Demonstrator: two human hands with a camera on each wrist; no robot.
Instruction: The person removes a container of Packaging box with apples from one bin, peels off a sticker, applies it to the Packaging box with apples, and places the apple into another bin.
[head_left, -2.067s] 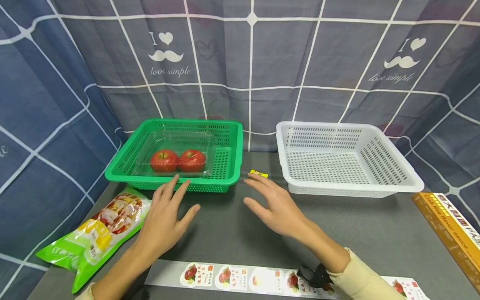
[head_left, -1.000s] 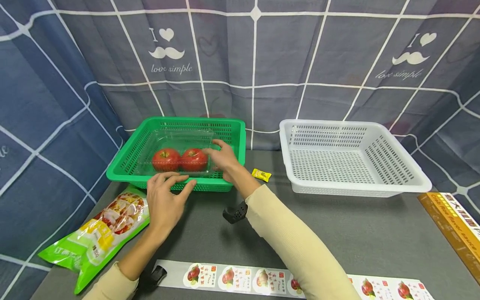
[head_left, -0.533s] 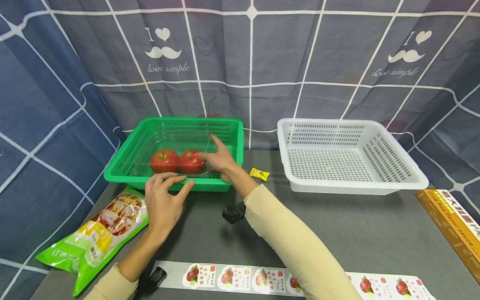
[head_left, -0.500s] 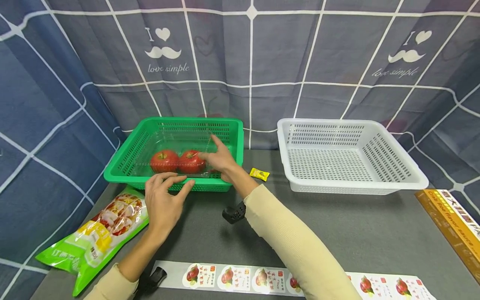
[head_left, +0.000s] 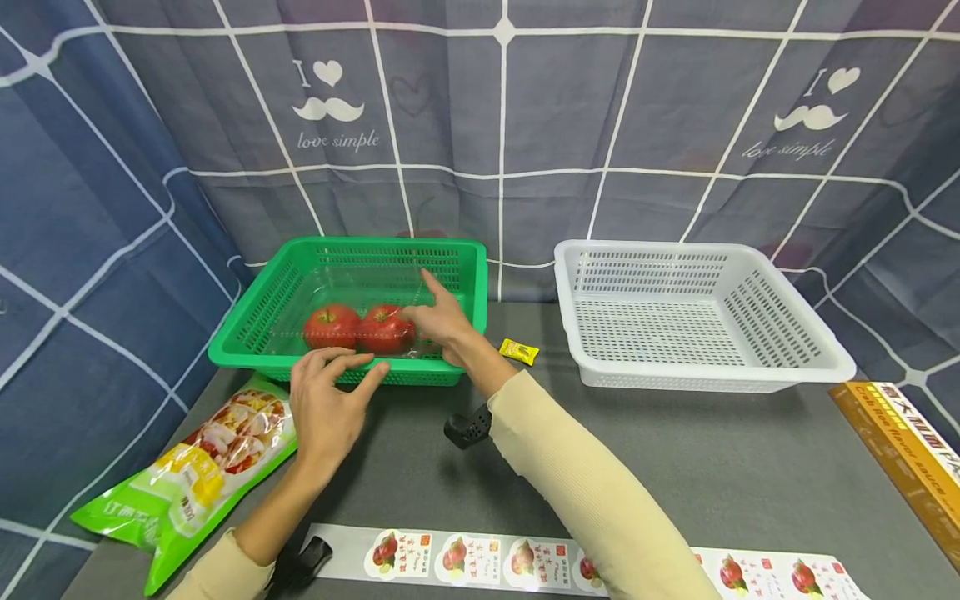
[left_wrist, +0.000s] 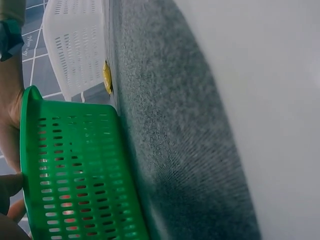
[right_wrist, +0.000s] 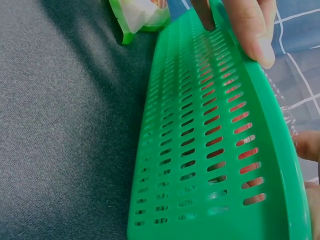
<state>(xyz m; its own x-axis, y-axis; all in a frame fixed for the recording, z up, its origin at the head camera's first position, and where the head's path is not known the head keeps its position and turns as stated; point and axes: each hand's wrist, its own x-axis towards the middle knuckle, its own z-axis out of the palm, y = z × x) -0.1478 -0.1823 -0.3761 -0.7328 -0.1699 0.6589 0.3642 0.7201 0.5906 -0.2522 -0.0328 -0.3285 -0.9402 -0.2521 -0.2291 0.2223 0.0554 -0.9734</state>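
A clear plastic clamshell with two red apples lies inside a green basket. My right hand reaches over the basket's right side and grips the clamshell's right end. Its index finger lies along that end, and its thumb is beside the right apple; the other fingers are hidden. In the right wrist view that thumb meets the clear plastic edge. My left hand rests with bent fingers over the basket's front rim, thumb apart and outside the wall.
A white basket stands to the right, with a small yellow packet between the baskets. A green food bag lies at left. Fruit stickers on a strip run along the front; an orange-brown box is far right.
My right hand has moved left from above the table to the clamshell's right end. My left hand has settled on the basket's front rim. Lately the apples have shifted slightly right.
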